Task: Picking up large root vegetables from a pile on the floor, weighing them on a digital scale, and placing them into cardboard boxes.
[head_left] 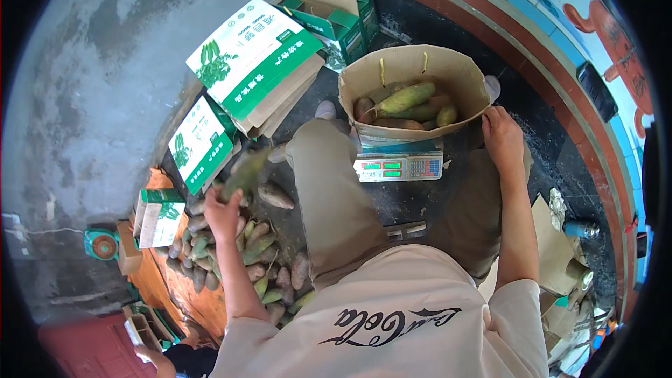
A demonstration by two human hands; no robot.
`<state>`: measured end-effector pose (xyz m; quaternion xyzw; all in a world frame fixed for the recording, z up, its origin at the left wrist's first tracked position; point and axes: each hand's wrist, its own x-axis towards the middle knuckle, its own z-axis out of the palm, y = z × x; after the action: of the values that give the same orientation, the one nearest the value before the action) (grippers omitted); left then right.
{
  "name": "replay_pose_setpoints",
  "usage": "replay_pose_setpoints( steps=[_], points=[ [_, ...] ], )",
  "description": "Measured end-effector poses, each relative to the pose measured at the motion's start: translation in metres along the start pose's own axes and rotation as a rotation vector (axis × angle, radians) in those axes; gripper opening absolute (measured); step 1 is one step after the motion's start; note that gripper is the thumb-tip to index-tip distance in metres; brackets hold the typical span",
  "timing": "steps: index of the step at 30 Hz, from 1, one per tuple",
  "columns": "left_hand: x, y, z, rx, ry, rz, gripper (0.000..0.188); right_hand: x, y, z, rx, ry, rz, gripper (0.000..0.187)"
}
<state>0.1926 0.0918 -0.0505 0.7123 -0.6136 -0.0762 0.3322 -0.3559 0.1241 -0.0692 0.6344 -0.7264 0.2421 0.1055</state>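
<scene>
the person crouches low, knees spread, so both arms can work either side of the legs. nearest, to the person's left, a pile of green and brownish shoots lies loose on the floor within easy arm's reach, most of them lying roughly parallel. the left hand is up over the far end of that pile, closed around the lower end of one shoot. that shoot is blurred, so its detail is hard to read, but its long axis runs up and to the right in the view, away from the person, its free end toward the stacked boxes and angled toward the bag.

further out, between the knees, a scale sits flat on the floor with its lit display facing the person, presumably so it can be read from the crouch. a brown paper bag stands on it, mouth open upward. the right hand rests at the bag's right side, fingers curled against the edge, apparently steadying it; whether it truly grips the paper, i cannot tell. several shoots already lie inside, mostly crosswise.

beyond, green and white boxes lean in a stack on the left, and open boxes stand behind the bag.
</scene>
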Motion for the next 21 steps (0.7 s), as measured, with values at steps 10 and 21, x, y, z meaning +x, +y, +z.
replay_pose_setpoints(
  steps=[10,21],
  points=[
    [0.060,0.215,0.104,-0.583,-0.533,-0.006,0.034,-0.009,0.006,-0.009,0.083,0.087,0.028,0.007],
    [0.022,0.229,0.145,-0.750,-0.652,0.180,0.038,-0.010,0.012,-0.012,0.126,0.096,0.059,0.007]
  ],
)
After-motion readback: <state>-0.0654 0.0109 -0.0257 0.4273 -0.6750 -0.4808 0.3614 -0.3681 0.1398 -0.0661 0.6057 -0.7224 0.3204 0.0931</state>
